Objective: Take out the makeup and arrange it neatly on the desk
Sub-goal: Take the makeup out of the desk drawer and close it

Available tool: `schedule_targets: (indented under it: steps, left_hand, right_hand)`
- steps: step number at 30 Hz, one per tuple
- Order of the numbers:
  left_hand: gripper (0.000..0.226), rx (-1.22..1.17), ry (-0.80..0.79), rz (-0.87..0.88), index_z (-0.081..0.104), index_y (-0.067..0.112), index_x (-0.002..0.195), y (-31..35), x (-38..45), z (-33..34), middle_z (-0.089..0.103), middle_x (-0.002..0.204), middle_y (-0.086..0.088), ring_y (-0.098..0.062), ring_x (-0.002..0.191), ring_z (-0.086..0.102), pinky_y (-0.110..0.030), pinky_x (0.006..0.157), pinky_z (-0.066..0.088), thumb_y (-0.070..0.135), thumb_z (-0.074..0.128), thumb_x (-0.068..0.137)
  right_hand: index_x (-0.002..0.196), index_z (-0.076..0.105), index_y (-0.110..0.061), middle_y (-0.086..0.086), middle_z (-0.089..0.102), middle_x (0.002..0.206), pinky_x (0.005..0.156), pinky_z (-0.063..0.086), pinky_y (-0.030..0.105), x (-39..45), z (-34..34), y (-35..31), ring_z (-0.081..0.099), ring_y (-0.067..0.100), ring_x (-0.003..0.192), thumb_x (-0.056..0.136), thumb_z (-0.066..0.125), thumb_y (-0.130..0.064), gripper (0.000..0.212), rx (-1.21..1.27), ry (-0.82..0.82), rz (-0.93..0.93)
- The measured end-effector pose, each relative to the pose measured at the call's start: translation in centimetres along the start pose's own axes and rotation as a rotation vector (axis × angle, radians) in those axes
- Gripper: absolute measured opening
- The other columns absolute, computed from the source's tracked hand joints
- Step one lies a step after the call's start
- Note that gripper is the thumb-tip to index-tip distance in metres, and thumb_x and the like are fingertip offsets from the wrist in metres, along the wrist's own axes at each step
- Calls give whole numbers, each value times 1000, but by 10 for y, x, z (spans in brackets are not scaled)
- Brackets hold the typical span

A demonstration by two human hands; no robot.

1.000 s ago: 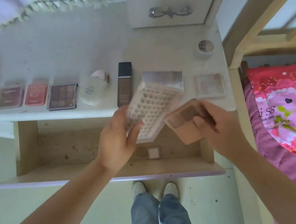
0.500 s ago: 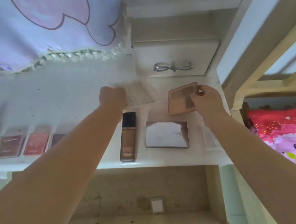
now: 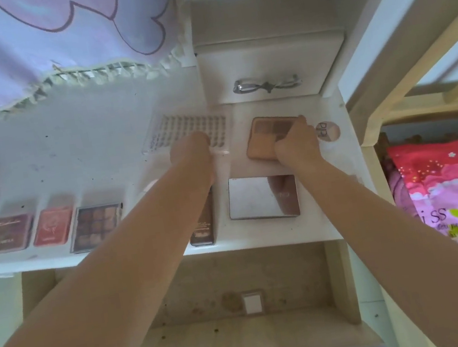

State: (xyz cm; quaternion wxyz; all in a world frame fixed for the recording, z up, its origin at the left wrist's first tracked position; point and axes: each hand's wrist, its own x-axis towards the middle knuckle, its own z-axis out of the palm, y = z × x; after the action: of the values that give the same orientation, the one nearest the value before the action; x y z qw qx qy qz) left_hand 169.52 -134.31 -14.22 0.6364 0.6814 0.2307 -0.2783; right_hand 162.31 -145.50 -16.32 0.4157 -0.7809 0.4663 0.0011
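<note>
Two hands work the table's (image 3: 85,153) back row: the left hand (image 3: 188,149) rests on the clear lash tray's (image 3: 185,129) near edge, grip hidden, while the right hand (image 3: 296,142) pinches the tan palette (image 3: 264,141) lying flat, left of its fingers (image 3: 301,121).

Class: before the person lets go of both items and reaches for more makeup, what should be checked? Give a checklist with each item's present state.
1. Lash tray lies flat on desk: ok.
2. Tan palette on desk, clear of round compact: ok.
3. Left hand has released tray: cannot tell.
4. Right hand has released palette: not ok, fingers curl on it.
5. Drawer emptied: not ok, small white item remains.
</note>
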Motion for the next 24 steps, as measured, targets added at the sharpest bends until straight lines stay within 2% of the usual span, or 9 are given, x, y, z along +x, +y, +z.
schedule_targets:
  steps: [2,4,7,10,12,13,16,19,24]
  left_hand:
    - [29,15,-4,-14,39,15,64,0,-8,-4,37,66,-2,-10,58,36,-20,56,35,3,44,90]
    - [27,51,-19,19,43,13,65,3,-21,-8,36,67,-2,-11,58,37,-19,56,34,2,44,90]
    - [22,87,-77,126,45,14,65,0,-33,-15,39,67,-2,-13,63,41,-19,60,38,5,49,85]
    - [22,449,-99,556,45,25,66,-39,-29,-38,43,68,7,-18,76,46,-24,72,40,7,50,77]
    - [20,734,-59,996,61,14,79,-79,-32,-69,54,77,2,-14,81,47,-16,71,37,1,45,78]
    - [22,807,-71,1156,63,3,87,-103,-33,-85,58,85,-7,-15,84,48,-17,73,40,-1,45,76]
    - [31,957,-145,1431,55,4,102,-169,-36,-132,47,109,-12,-25,97,48,-32,85,42,-1,48,73]
    - [33,1020,-163,1413,50,7,107,-212,-48,-164,44,116,-12,-29,105,47,-37,93,42,2,47,74]
    - [31,1283,-165,1091,49,8,106,-238,-56,-184,65,102,-19,-30,98,53,-38,81,55,15,42,77]
  right_hand:
    - [142,14,-2,20,32,138,99,33,31,-3,2,-3,36,32,126,88,47,-10,64,-44,1,-8]
    - [144,13,-4,19,29,140,102,30,30,-8,3,-2,33,31,129,88,46,-9,65,-80,14,-48]
    - [136,32,-3,17,37,136,99,28,22,-25,2,9,37,27,125,87,44,-5,51,-85,122,-250]
    - [106,60,1,15,62,103,79,38,16,-74,15,38,56,22,91,86,45,-1,25,46,159,-587]
    - [91,65,2,13,66,82,70,40,12,-111,33,71,57,17,71,83,47,-2,19,-23,-54,-825]
    - [92,65,1,12,67,83,70,41,13,-123,45,91,59,19,71,83,49,-3,19,-157,-221,-888]
    - [125,52,-9,10,55,123,94,39,28,-133,81,140,50,24,111,91,43,-11,35,-575,-614,-799]
    - [133,38,-7,12,42,135,102,31,31,-130,106,158,39,27,122,92,41,-11,41,-666,-665,-586]
    - [116,53,0,19,48,123,96,36,33,-125,128,172,45,31,113,91,43,-6,28,-794,-591,-442]
